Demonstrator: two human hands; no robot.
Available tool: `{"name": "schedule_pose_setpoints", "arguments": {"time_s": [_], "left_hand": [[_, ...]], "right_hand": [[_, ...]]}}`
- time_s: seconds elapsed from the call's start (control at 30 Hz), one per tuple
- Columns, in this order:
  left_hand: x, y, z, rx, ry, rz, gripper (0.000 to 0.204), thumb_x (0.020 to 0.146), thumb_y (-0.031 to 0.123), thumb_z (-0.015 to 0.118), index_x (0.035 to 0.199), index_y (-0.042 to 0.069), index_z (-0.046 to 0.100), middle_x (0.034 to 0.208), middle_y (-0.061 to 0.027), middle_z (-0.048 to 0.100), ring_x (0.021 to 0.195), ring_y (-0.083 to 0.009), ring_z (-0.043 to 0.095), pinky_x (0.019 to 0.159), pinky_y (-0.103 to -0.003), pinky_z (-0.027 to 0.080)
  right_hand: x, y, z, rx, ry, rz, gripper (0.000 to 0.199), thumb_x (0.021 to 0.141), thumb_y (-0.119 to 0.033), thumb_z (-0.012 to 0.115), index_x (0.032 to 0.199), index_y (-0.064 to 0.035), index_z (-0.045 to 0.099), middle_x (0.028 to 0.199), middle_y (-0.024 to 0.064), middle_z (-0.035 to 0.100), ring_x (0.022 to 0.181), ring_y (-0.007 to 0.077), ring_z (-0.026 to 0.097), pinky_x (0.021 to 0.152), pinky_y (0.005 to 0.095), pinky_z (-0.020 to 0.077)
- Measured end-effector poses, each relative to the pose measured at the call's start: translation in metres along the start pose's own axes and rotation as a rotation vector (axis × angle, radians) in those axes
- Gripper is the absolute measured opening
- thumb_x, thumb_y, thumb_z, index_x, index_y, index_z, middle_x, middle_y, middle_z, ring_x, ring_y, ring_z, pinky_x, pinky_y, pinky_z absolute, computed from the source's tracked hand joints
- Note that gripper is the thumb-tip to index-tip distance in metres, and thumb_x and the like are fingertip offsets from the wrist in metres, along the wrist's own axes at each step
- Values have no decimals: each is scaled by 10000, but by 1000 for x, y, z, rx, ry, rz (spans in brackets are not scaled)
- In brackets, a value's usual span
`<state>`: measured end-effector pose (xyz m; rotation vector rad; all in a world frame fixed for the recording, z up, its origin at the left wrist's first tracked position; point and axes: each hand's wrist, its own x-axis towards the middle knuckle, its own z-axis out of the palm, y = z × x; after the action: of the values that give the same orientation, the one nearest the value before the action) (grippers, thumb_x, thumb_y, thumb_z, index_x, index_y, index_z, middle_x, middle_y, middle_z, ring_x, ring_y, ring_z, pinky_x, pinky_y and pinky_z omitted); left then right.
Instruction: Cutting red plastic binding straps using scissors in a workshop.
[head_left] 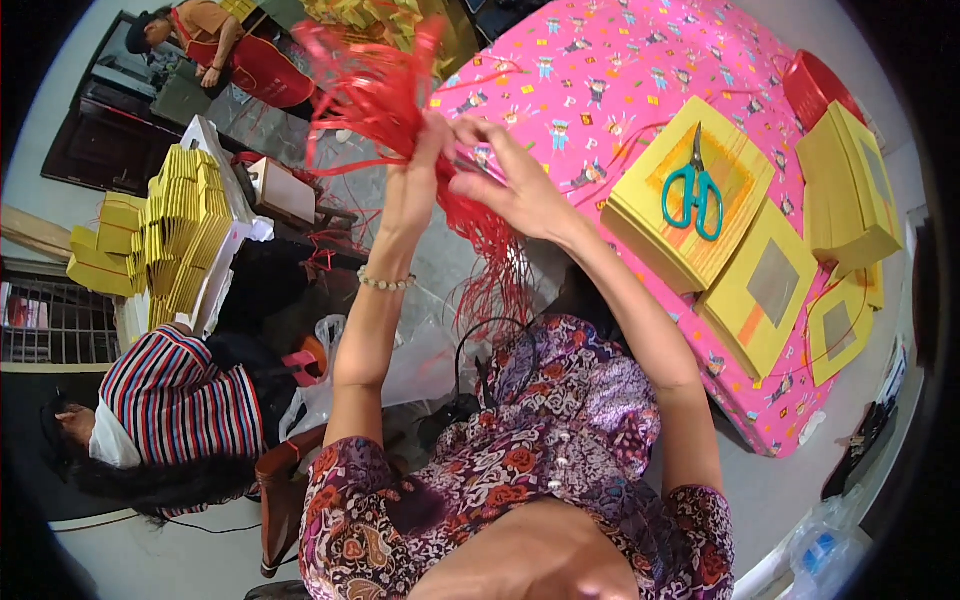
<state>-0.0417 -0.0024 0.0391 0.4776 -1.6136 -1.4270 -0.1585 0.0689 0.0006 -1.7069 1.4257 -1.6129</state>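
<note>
Glossy red, stringlike ribbon strands [378, 105], bunched at the upper middle of the frame, look light, limp and slippery, so we'd hold their gathered waist, where our left grip [428, 142] pinches them; whether our right grip [520, 190] pinches any, we cannot tell.

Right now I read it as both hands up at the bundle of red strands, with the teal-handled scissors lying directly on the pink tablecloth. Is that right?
Not quite: the teal-handled scissors lie on top of a yellow stack, not directly on the pink tablecloth, as the head view shows. The left hand and right hand are indeed up at the bundle of red strands.
</note>
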Motion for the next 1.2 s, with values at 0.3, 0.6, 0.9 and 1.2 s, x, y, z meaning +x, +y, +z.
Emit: {"name": "schedule_pose_setpoints", "arguments": {"time_s": [0.3, 0.6, 0.9, 1.2], "left_hand": [[15, 85, -22, -564, -130, -92, 397, 981, 388, 355, 669, 144, 383, 537, 64, 239, 429, -45, 182, 386, -215, 160], [1, 155, -72, -744, -310, 59, 331, 995, 227, 343, 695, 92, 373, 556, 28, 298, 418, -55, 221, 392, -214, 195], [-10, 188, -99, -618, -365, 265, 254, 961, 151, 401, 715, 85, 400, 526, 32, 318, 372, -50, 225, 343, -199, 200], [-49, 13, -121, 162, -5, -786, 234, 881, 334, 589, 734, 165, 522, 571, 108, 359, 438, -16, 315, 395, -208, 192]], "right_hand": [[-84, 48, 72, 120, -144, 238, 329, 795, -205, 693, 1044, -38, 556, 663, 75, 560, 597, 146, 529, 595, 317, 447], [-98, 80, 71, -206, -210, 46, 247, 705, -95, 690, 825, -33, 484, 682, 154, 558, 706, 366, 578, 602, 454, 448], [-79, 77, 67, -138, -48, -16, 194, 717, -38, 635, 822, -31, 472, 670, 175, 540, 683, 389, 558, 570, 449, 413], [-67, 50, 41, -277, 97, -65, 181, 712, -62, 579, 810, -44, 428, 614, 156, 542, 614, 371, 578, 510, 465, 419]]}}
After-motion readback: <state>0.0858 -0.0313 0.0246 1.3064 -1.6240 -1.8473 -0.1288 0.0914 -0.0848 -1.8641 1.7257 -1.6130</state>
